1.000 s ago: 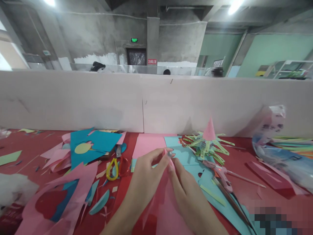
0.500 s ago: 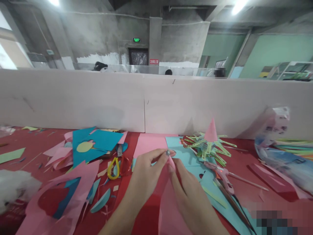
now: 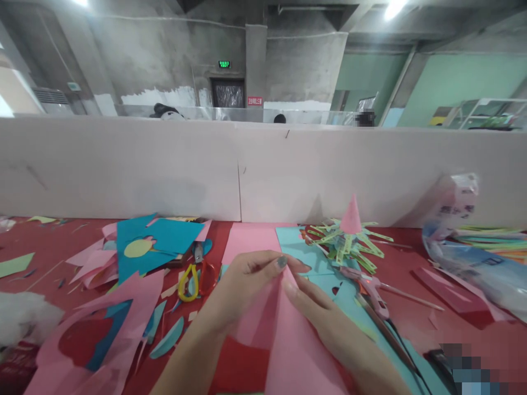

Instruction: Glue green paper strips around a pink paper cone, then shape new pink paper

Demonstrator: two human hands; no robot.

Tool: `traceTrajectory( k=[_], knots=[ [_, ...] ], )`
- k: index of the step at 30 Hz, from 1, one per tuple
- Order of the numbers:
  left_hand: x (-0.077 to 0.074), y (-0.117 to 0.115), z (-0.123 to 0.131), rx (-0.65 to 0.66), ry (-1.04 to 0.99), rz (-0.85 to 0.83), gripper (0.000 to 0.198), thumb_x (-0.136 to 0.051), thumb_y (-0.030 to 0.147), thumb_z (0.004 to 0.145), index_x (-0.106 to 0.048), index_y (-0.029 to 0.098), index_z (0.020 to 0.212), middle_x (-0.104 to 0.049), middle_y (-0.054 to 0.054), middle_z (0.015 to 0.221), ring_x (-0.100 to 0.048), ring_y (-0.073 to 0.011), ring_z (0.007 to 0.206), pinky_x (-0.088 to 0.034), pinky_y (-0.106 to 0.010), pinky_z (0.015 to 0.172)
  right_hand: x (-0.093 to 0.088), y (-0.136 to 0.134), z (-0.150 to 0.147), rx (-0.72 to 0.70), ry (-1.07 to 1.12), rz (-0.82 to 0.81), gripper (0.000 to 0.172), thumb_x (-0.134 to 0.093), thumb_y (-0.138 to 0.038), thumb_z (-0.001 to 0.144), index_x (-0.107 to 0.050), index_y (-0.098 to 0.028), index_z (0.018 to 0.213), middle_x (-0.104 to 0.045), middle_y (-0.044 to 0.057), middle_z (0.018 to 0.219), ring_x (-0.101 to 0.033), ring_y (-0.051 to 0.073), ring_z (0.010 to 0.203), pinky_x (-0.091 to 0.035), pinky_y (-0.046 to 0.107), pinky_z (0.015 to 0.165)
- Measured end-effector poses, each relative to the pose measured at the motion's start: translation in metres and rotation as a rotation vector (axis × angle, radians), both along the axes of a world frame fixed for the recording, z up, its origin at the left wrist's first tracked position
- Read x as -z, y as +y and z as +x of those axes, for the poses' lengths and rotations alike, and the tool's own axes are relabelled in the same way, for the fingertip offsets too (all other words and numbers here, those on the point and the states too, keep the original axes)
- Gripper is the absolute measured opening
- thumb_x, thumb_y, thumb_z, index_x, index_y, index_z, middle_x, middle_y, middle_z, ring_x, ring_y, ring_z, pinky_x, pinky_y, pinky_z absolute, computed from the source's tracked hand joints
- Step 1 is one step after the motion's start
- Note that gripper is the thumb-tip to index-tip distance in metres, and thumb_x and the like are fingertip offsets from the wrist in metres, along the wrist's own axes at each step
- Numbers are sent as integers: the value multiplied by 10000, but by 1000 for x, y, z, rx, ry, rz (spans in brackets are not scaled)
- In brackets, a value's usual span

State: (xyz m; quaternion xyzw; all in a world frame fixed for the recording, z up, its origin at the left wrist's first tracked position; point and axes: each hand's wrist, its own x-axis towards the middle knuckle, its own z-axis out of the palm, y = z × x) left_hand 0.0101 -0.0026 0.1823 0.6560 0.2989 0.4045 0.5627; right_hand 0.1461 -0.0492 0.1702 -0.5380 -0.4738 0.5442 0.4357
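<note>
Both hands pinch one sheet of pink paper [image 3: 302, 340] over the middle of the red table. My left hand [image 3: 251, 285] grips its top point between thumb and fingers, the thumb with a dark nail uppermost. Close against it, my right hand [image 3: 317, 299] is closed on the paper's right side just below that point. The sheet is bent, with one part hanging behind the left hand and another sloping down toward me. Right of the hands stands a pink paper cone [image 3: 351, 216] on a green spiky paper piece [image 3: 346, 249].
Scissors [image 3: 193, 280] with yellow and red handles lie left, near blue card [image 3: 160, 241] and cut pink paper [image 3: 53, 351]. A pink glue gun [image 3: 373, 288] rests on light-blue sheets [image 3: 313, 258] at right. Beyond it is a plastic bag [image 3: 461, 241]. A white partition [image 3: 164, 170] borders the table's back.
The pink paper has opened wider, and more of it shows behind the left hand and toward me. Both hands still pinch its top. The view has shifted slightly.
</note>
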Motion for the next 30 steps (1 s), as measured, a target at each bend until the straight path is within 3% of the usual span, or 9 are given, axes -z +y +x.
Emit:
traceTrajectory(
  k=[4,10,19,25,27,30],
  knots=[
    [-2,-1,1,32,17,-26,259,-473,312,838,-690,192,910,-676,-49,1014,-587,-189,1000,-443,-308,892,4,2,-2,34,-19,99,488,-569,-535,730,-592,-267,1136,-543,32,1245,-344,236,1266,-271,431,1037],
    [-3,-1,1,-70,68,-52,237,-515,311,810,-694,188,907,-692,-44,957,-592,-187,980,-444,-309,891,-4,5,-3,-127,-67,221,462,-475,-541,799,-580,-265,1154,-558,36,1226,-380,223,1245,-291,395,1031],
    [-7,-5,-1,-148,104,-53,197,-566,302,777,-704,187,859,-691,-38,962,-608,-174,939,-460,-267,853,11,7,4,-86,-217,170,516,-475,-509,809,-483,-245,1252,-480,51,1303,-342,224,1263,-239,420,1048],
    [-9,-13,-1,-236,184,52,220,-539,324,793,-700,239,917,-687,-1,975,-599,-162,951,-446,-243,868,11,10,4,-150,-330,383,401,-443,-330,859,-496,-207,1236,-644,29,975,-575,204,942,-401,355,915],
    [-9,-15,0,-275,211,74,214,-531,318,797,-701,249,907,-687,7,971,-600,-157,949,-444,-235,869,9,10,2,-171,-336,412,386,-430,-319,867,-501,-194,1225,-651,12,885,-590,186,853,-418,331,884],
    [-7,-17,1,-314,237,108,214,-513,307,805,-704,260,888,-683,11,975,-599,-160,949,-451,-242,858,9,10,0,-171,-330,428,386,-428,-324,870,-487,-196,1230,-647,18,917,-580,182,860,-417,323,876]
  ],
)
